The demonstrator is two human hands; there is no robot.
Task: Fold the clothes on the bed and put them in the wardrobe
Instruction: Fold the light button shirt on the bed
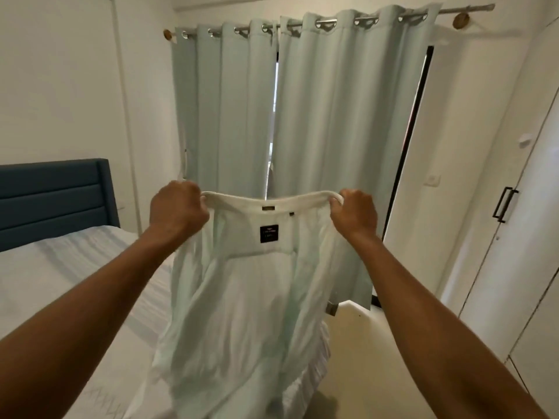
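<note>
Bed point(90, 343) at left under white textured sheet point(60, 267); blue headboard point(51, 201) at far end.

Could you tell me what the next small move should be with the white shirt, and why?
Probably lay the white collared shirt flat on the white-sheeted bed: the left hand and right hand grip its collar ends, and it hangs unfolded in mid-air.

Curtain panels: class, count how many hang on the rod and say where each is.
2. The left curtain panel hangs on the left half of the rod, by the bed; the right curtain panel hangs on its right half, nearer the wardrobe. A gap parts them.
</note>
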